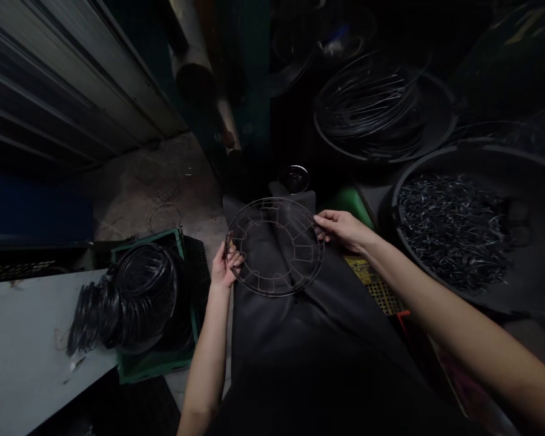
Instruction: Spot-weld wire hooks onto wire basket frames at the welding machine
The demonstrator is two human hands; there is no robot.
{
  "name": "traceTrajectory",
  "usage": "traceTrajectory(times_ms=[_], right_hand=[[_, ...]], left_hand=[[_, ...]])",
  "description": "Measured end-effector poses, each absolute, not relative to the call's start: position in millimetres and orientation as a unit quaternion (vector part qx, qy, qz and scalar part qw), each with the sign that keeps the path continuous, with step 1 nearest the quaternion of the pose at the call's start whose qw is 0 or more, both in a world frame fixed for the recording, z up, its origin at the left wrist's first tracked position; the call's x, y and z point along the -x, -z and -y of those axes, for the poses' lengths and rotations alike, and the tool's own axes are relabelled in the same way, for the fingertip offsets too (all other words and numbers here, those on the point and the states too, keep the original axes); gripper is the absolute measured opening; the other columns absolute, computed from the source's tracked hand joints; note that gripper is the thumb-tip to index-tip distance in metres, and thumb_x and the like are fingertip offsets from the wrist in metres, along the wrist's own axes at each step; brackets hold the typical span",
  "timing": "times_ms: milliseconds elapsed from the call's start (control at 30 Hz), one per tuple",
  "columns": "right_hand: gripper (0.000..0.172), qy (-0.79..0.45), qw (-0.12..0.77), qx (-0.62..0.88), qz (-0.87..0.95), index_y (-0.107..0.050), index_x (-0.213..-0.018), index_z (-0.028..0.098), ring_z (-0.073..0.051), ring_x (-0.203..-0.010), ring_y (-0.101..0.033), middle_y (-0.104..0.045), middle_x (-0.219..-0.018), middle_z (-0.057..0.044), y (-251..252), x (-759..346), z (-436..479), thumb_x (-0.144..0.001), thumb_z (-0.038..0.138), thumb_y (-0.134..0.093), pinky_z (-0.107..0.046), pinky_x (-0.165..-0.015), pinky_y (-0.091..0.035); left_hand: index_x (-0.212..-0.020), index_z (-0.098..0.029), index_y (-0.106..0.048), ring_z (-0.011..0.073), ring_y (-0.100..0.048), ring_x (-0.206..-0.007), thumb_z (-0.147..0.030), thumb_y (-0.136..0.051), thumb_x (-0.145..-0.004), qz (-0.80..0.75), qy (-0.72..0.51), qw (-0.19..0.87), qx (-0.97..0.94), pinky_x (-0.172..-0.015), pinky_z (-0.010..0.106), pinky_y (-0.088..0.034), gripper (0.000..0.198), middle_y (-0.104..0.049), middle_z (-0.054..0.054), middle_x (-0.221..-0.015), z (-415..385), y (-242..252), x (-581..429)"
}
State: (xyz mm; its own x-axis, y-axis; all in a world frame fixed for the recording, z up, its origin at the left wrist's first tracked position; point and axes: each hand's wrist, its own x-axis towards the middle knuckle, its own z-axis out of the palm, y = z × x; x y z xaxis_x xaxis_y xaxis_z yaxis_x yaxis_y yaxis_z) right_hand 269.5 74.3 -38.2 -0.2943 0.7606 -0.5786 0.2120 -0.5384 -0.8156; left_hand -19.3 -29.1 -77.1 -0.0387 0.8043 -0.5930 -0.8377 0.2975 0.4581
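Observation:
A round wire frame (278,295), made of thin outer rings with bent wire loops pointing inward, is held over my lap. My left hand (226,263) grips its left rim with the fingers curled round the wire. On the upper right rim, my right hand (338,229) pinches the wire between thumb and fingers. Dark apron cloth (272,339) covers my legs below the frame. Just beyond the frame is a small round shiny metal part (296,178), too dark to identify.
Left, a green crate (154,366) holds black wire rings (148,278), some spilling onto a pale board (31,339). At right, a large tub (402,242) contains many short bent wire pieces (454,230). Behind it, another tub (436,136) holds long wire hoops (372,103). A yellow crate (376,284) sits under my right arm.

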Motion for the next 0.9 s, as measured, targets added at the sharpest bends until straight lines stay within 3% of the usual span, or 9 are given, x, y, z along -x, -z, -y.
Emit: traceTrajectory(times_ms=[167, 267, 433, 567, 900], right_hand=[[0.025, -0.387, 0.204, 0.621, 0.651, -0.061, -0.081, 0.020, -0.014, -0.057, -0.058, -0.062, -0.064, -0.001, 41.8, -269.3, -57.6, -0.081, 0.044, -0.054, -0.026, -0.060, -0.044], [0.023, -0.316, 0.209, 0.627, 0.681, -0.063, -0.083, 0.020, -0.014, -0.058, -0.055, -0.062, -0.066, -0.002, 40.2, -270.4, -46.7, -0.082, 0.040, -0.052, -0.026, -0.061, -0.043], [0.032, -0.307, 0.232, 0.639, 0.666, -0.064, -0.102, 0.019, -0.012, -0.053, -0.050, -0.060, -0.066, -0.001, 42.8, -264.2, -50.7, -0.084, 0.039, -0.049, -0.024, -0.058, -0.042], [0.034, -0.294, 0.254, 0.618, 0.683, -0.065, -0.103, 0.018, -0.014, -0.057, -0.052, -0.062, -0.069, -0.003, 57.0, -253.3, -61.3, -0.086, 0.040, -0.045, -0.025, -0.062, -0.043], [0.043, -0.389, 0.269, 0.601, 0.644, -0.063, -0.113, 0.019, -0.021, -0.092, -0.063, -0.067, -0.106, -0.007, 80.6, -257.8, -57.9, -0.085, 0.048, -0.046, -0.034, -0.085, -0.049]], left_hand=[[-0.104, -0.018, -0.058, 0.0015, -0.028, -0.036, -0.026, -0.041, -0.094, -0.417, -0.609, 0.674, 0.033, -0.038, 0.011, -0.030, 0.021, -0.036, -0.008, -0.050, 28.8, 75.8, 17.2], [-0.099, -0.021, -0.058, 0.0015, -0.027, -0.035, -0.031, -0.046, -0.092, -0.453, -0.588, 0.669, 0.039, -0.036, 0.011, -0.028, 0.017, -0.036, -0.008, -0.050, 29.5, 74.0, 16.0], [-0.103, -0.019, -0.058, 0.0009, -0.029, -0.036, -0.030, -0.045, -0.093, -0.442, -0.597, 0.669, 0.020, -0.038, 0.012, -0.028, 0.020, -0.039, -0.008, -0.050, 29.9, 73.2, 14.9], [-0.107, -0.017, -0.058, 0.0015, -0.028, -0.034, -0.036, -0.041, -0.094, -0.427, -0.601, 0.675, 0.019, -0.038, 0.013, -0.027, 0.028, -0.039, -0.008, -0.047, 30.0, 73.1, 12.9], [-0.105, -0.014, -0.058, 0.0010, -0.022, -0.029, -0.035, -0.052, -0.088, -0.437, -0.633, 0.639, 0.016, -0.035, 0.014, -0.018, 0.027, -0.035, -0.010, -0.042, 35.0, 75.0, 5.6]])
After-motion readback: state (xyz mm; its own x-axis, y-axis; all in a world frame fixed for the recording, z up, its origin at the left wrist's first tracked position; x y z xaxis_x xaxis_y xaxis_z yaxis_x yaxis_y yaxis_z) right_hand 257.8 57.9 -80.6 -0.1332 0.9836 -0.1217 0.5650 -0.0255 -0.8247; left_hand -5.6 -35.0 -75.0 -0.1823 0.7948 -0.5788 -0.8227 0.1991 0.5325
